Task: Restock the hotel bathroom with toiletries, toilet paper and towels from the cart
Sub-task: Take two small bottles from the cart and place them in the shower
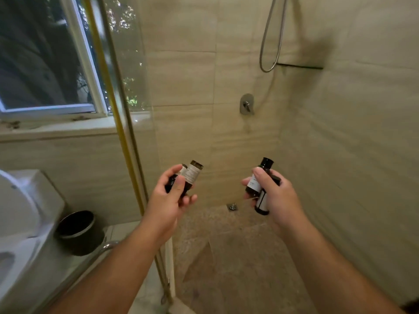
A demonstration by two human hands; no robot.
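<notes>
My left hand [170, 200] grips two small dark toiletry bottles [190, 174] with pale labels, their bases pointing up and away from me. My right hand [275, 196] holds two more dark bottles: one upright with a black cap [260, 175], the other slanting downward below my fingers [262, 203]. Both hands are raised in front of the open shower stall, roughly level with each other and about a hand's width apart.
A glass shower screen [127, 91] with a metal edge stands left of my left hand. A thin dark shelf [299, 66], hose [269, 41] and mixer tap [247, 104] are on the tiled walls. A toilet [25, 214] and black bin [77, 230] sit at left under the window.
</notes>
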